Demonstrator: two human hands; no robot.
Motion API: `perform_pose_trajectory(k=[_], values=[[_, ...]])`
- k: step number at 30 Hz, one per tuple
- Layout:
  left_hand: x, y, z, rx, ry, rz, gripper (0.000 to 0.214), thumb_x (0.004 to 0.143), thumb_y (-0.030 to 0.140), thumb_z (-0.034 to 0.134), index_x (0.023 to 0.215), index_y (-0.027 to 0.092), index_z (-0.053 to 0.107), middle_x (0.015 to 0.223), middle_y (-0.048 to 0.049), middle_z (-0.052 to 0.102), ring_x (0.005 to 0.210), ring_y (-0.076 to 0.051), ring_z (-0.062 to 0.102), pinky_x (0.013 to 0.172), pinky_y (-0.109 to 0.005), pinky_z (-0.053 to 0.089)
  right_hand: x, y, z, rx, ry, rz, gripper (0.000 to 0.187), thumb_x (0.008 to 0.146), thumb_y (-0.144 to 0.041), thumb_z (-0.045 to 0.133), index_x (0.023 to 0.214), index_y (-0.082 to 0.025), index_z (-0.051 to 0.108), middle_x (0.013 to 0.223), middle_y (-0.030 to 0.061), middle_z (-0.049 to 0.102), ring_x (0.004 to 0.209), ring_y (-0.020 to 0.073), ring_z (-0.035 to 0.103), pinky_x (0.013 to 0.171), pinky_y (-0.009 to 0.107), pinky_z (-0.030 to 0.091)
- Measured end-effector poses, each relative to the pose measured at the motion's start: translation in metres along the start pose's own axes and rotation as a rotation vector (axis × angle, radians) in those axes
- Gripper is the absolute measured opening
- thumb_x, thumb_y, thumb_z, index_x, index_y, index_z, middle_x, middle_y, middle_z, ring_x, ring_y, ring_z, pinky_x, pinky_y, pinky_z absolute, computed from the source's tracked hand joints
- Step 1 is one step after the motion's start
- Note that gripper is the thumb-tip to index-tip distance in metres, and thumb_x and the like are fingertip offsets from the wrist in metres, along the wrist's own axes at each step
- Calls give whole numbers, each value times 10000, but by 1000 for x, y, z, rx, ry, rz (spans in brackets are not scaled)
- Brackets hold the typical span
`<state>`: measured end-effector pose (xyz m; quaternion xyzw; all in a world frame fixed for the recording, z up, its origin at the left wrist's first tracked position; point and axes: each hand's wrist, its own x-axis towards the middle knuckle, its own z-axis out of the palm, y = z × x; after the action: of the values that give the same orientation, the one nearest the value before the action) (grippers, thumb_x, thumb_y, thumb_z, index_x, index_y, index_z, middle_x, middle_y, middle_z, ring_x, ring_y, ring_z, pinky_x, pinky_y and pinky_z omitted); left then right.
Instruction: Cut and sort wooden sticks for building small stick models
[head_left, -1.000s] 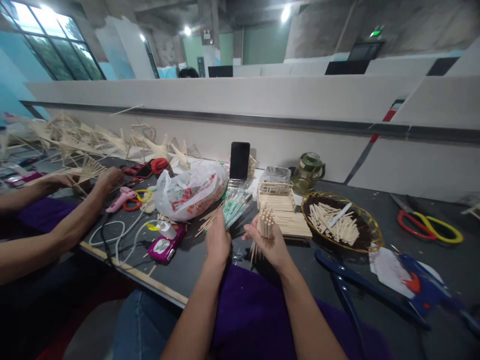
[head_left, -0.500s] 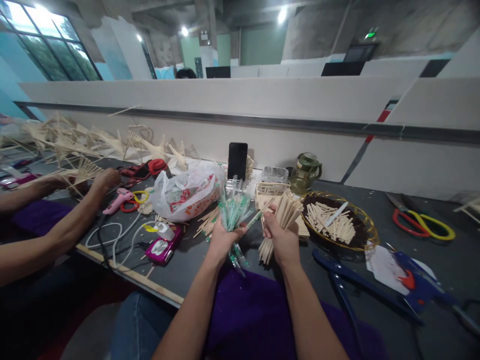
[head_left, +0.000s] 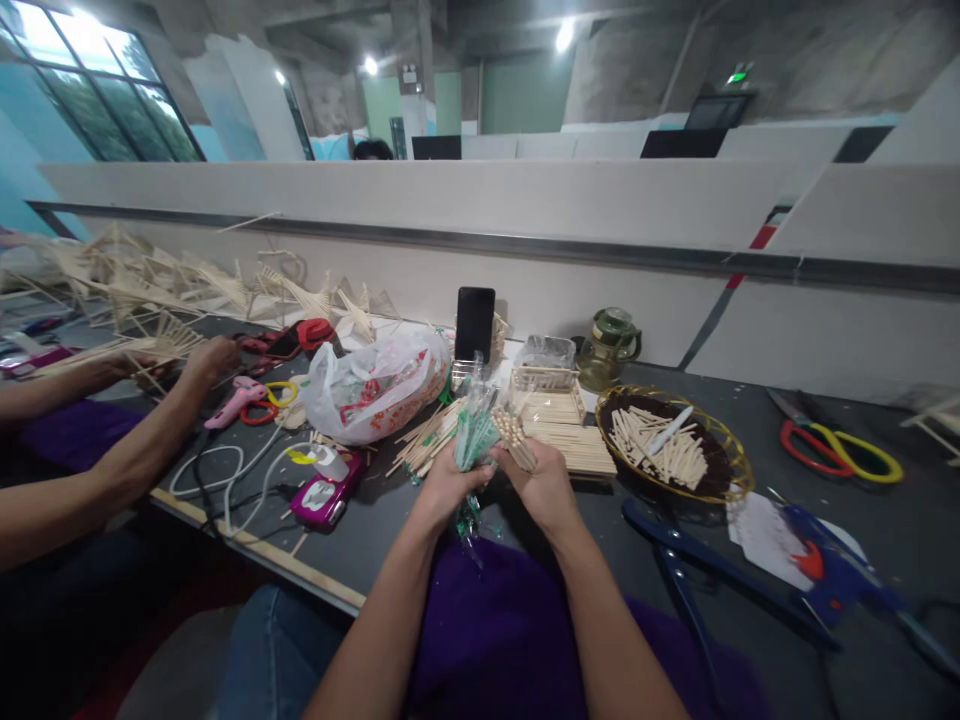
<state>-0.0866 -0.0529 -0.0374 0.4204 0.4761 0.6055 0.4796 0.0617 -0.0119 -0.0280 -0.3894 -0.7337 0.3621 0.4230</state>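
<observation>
My left hand (head_left: 446, 492) is closed round a bunch of clear plastic wrappers (head_left: 474, 437) with green print, their ends sticking out above and below the fist. Beside it my right hand (head_left: 546, 486) grips a bundle of thin wooden sticks (head_left: 512, 430), end faces pointing up and away from me. The two hands are close together, and the bundles meet or nearly meet. Behind the right hand lies a stack of wooden sticks (head_left: 577, 450). More sticks (head_left: 431, 440), some with green wrapping, lie left of my left hand.
A white plastic bag (head_left: 375, 390) and purple device (head_left: 328, 500) sit left. Right are a basket of short sticks (head_left: 724, 470), blue-handled tool (head_left: 720, 560), scissors (head_left: 840, 450) and blue glue gun (head_left: 832, 590). A phone (head_left: 475, 325) stands behind. A co-worker's arms (head_left: 150, 420) work at far left.
My right hand has moved left towards my left hand, and its stick bundle has tipped so the end faces show. The wrapper bunch is gathered more tightly.
</observation>
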Motion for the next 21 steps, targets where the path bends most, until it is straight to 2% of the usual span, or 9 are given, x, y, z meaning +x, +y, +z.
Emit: perform_pose_trajectory(k=[4, 6, 8, 11, 14, 16, 19, 21], values=[[-1, -1, -1, 1, -43, -25, 383, 600, 324, 822, 888, 132, 658, 769, -34, 690, 695, -170, 608, 698, -278, 467, -1, -2, 3, 37, -38, 46, 340, 848, -467, 594, 684, -175, 654, 599, 4, 592, 556, 131, 508, 534, 233, 388], [-2, 1, 1, 12, -34, -13, 344, 619, 326, 809, 848, 140, 632, 705, -18, 670, 646, -157, 593, 655, -264, 457, 0, -5, 3, 70, 1, 72, 318, 816, -467, 630, 692, -175, 655, 574, -5, 574, 544, 126, 489, 516, 230, 383], [-3, 4, 3, 33, -23, -13, 307, 646, 316, 791, 824, 153, 601, 655, -2, 651, 606, -146, 581, 615, -252, 445, 1, -10, 1, 173, 134, 122, 311, 789, -477, 657, 758, -168, 671, 570, -16, 558, 522, 116, 466, 488, 230, 379], [-5, 7, 5, 56, -51, -39, 292, 668, 313, 769, 820, 164, 569, 634, 2, 645, 575, -145, 582, 585, -254, 450, 5, -17, -6, 443, 415, 227, 382, 756, -501, 686, 918, -155, 690, 575, -33, 556, 449, 84, 423, 417, 219, 347], [-7, 6, 8, 51, -83, -60, 300, 664, 311, 762, 832, 166, 560, 653, -5, 653, 574, -151, 590, 574, -264, 467, 8, -19, -13, 613, 581, 264, 376, 692, -480, 756, 867, -155, 684, 559, -41, 561, 396, 58, 404, 364, 199, 304], [-7, 5, 9, 53, -75, -71, 305, 663, 308, 758, 847, 167, 559, 669, -10, 659, 580, -152, 592, 563, -262, 468, 9, -19, -14, 642, 596, 261, 346, 656, -443, 798, 792, -154, 664, 540, -46, 554, 381, 54, 406, 348, 192, 302], [-7, 6, 8, 67, -35, -67, 301, 674, 323, 750, 856, 168, 567, 680, -14, 661, 590, -155, 594, 553, -257, 457, 9, -18, -10, 622, 514, 270, 313, 650, -403, 814, 729, -150, 648, 490, -54, 530, 366, 59, 405, 336, 195, 305], [-7, 6, 7, 87, -9, -38, 272, 689, 329, 741, 832, 168, 574, 673, -13, 659, 584, -153, 584, 554, -257, 448, 9, -18, -9, 608, 511, 273, 296, 649, -386, 816, 694, -148, 646, 456, -61, 509, 354, 62, 397, 331, 199, 303]])
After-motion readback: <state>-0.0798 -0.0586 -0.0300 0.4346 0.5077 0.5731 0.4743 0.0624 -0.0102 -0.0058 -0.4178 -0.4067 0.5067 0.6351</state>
